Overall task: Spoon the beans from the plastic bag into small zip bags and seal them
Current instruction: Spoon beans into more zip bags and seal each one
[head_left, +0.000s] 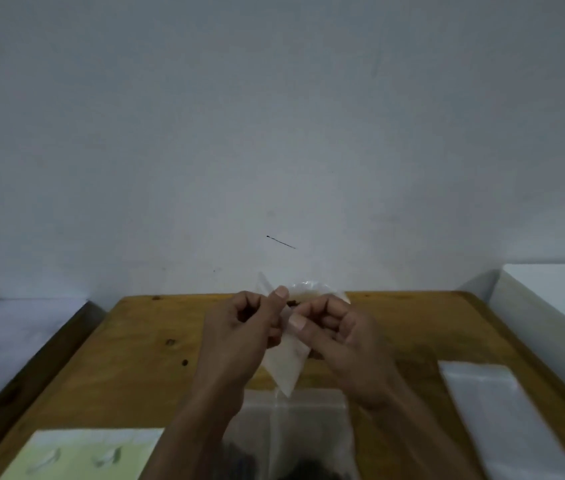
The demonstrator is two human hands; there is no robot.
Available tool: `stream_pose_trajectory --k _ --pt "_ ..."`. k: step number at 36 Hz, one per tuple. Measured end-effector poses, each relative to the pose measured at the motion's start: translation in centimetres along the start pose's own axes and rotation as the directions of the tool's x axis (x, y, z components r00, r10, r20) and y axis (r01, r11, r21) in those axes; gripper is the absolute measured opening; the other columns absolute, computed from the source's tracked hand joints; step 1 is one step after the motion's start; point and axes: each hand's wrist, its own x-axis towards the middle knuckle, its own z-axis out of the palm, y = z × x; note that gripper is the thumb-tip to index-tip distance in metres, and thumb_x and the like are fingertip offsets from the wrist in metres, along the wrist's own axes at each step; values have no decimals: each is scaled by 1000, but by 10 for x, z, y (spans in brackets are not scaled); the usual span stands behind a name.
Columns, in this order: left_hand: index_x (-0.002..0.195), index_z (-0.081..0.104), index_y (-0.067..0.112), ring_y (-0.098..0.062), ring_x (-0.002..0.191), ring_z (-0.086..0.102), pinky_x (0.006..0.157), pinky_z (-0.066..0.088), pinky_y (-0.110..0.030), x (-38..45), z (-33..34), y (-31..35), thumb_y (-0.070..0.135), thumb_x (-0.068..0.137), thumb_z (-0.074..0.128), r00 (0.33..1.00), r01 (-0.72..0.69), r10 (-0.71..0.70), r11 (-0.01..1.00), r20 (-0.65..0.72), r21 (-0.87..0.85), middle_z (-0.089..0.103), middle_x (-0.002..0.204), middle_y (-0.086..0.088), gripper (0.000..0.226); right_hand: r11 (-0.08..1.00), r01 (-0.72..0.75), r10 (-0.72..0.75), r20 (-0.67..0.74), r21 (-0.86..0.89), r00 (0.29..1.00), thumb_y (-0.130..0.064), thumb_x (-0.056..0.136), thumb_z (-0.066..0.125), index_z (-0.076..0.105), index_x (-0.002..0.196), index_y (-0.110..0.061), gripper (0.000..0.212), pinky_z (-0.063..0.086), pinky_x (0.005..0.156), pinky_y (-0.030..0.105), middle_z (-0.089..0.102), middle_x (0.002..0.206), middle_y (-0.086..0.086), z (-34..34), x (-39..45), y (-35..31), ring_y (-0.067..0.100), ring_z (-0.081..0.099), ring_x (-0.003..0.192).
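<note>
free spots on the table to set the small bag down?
Bare wood left of the left hand, between the table's left edge and the pale sheet at front left. A narrower strip lies between the right hand and the stack of bags. Front centre is crowded: the large plastic bag lies under the small bag.

Muted colours on an amber wooden counter [142,358]

The counter is honey-brown with dark knots; the clear small zip bag [284,365] looks milky; a white plastic stack [496,410] lies at right, a pale yellow-green sheet [80,455] at left; the wall [274,133] is grey-white.
</note>
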Motion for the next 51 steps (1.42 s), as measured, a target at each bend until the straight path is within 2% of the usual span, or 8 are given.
stream_pose_trajectory --k 8,15,27,34,38,42,46,51 --pt "74 68 8 -30 75 60 90 54 -59 4 -10 -4 50 72 73 993 -45 50 998 107 -50 61 73 -15 42 988 -125 126 -9 91 992 -19 90 69 73 106 -11 19 61 81 38 77 100 6 7 13 4 22 74 96" --pt "77 68 7 -36 78 59 91 51 -61 9 -7 -7 22 94 63 987 -64 61 998 147 18 60 75 -15 24 964 -188 187 25 185 982 -17 89 68 76 106 -12 19 57 81 36 76 103 9 -5 16 10 26 72 101" --pt "79 65 -1 -28 74 59 89 53 -58 13 6 -11 13 98 56 990 -70 51 986 130 151 61 73 -15 26 904 76 -122 -81 -421 989 -22 97 64 77 94 -16 15 57 76 20 76 87 -7 -8 15 12 3 70 85" --pt "64 62 13 -21 67 59 70 52 -46 10 8 -13 10 92 55 992 -90 61 957 113 276 61 65 -8 29 860 46 -130 -130 -508 983 -18 98 61 72 90 -15 14 49 61 12 70 81 -12 -3 14 20 -2 64 75" --pt "68 66 5 -19 67 59 79 55 -56 9 8 -11 14 94 53 994 -52 27 970 106 237 61 66 -10 31 831 80 -122 -40 -551 992 -19 98 62 76 100 -17 15 55 71 14 73 89 -10 0 13 17 0 67 82" --pt "63 66 15 -17 60 60 73 57 -48 4 8 -12 40 100 55 991 -88 55 954 121 285 60 58 -2 46 799 89 -147 -50 -595 988 -14 97 59 72 83 -16 19 43 56 11 68 74 -8 1 12 14 5 62 67" --pt "73 65 10 -9 61 62 70 60 -40 1 7 -12 30 102 53 989 -118 78 931 127 346 61 58 6 38 815 51 -128 -93 -577 987 -16 98 60 70 86 -12 17 51 59 17 69 77 -6 3 12 13 5 63 74" --pt "69 66 2 -31 71 68 73 56 -54 -4 7 -7 14 94 58 992 -122 102 889 70 442 68 65 -11 28 773 -43 -109 -199 -633 974 -14 97 58 64 79 -15 19 41 51 10 60 70 -12 5 12 16 0 57 61"
